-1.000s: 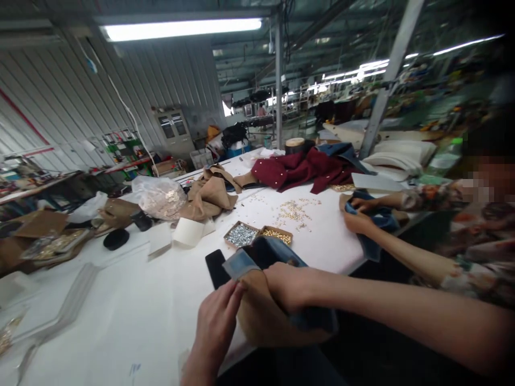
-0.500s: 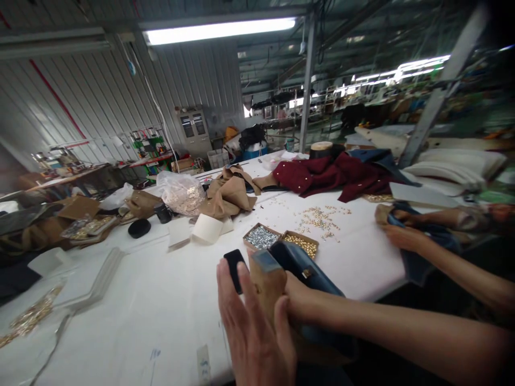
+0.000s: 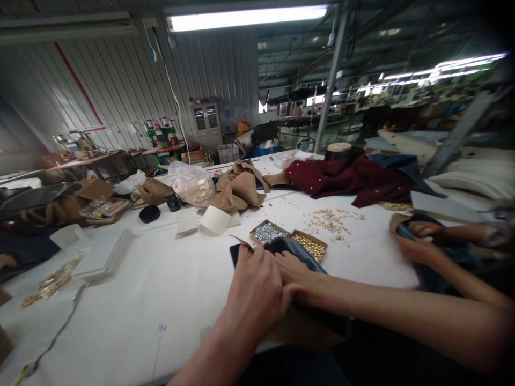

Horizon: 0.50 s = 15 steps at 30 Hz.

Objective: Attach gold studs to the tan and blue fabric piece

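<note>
My left hand [image 3: 257, 289] lies over a folded blue and tan fabric piece [image 3: 300, 251] at the table's near edge, fingers bent over its top. My right hand [image 3: 300, 279] sits beside it, touching my left hand, and grips the same piece from the right. Most of the piece is hidden under both hands. A black phone [image 3: 234, 252] lies just past my left fingertips. Behind the piece stand two small cardboard boxes, one of silver studs [image 3: 266, 232] and one of gold studs [image 3: 310, 245].
Loose gold studs [image 3: 330, 220] are scattered on the white table [image 3: 161, 279]. Further back lie a dark red garment [image 3: 341, 179], tan fabric [image 3: 237, 193] and a clear bag [image 3: 193, 185]. At the right a co-worker's hands [image 3: 418, 249] hold blue fabric.
My left hand, raised and open half a second ago, has come down onto the fabric piece. The piece, earlier held up, now lies low on the table. The view has turned left.
</note>
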{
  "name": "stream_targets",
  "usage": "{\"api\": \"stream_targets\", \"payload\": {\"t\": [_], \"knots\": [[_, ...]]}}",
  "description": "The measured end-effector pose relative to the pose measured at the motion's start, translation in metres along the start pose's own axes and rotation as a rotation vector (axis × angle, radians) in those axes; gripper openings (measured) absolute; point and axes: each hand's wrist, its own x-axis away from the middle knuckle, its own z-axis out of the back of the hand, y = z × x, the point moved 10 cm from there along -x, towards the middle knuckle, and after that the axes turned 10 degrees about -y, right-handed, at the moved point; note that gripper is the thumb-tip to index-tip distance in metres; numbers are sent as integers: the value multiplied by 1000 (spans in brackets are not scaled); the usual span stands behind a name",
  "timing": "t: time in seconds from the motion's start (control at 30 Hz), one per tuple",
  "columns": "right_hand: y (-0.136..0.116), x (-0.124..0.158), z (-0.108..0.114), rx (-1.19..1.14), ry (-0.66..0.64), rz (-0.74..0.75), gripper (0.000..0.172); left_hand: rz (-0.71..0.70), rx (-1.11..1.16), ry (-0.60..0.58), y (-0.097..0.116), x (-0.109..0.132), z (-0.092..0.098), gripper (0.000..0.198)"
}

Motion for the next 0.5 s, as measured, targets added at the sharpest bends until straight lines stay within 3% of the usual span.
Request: {"api": "stream_targets", "payload": {"t": [0.1,0.13,0.23,0.27,0.33,0.43,0.5], "knots": [[10,6,12,280,-87,-42,98,110,44,-272,-24,6,-11,69],[11,10,18,343,-96,-46,101,178,73,-407,-34,11,-19,62],[10,19,32,373,-166,-43,75,343,163,-696,-54,30,-40,42],[10,21,33,374,-218,-38,64,368,170,-723,-58,32,-43,46],[9,25,30,376,-314,-23,44,335,116,-652,-60,27,-41,68],[7,26,25,354,-355,28,28,62,-8,-445,-42,7,-30,68],[5,25,16,334,-363,85,26,-162,36,-451,-22,3,-36,59]]}}
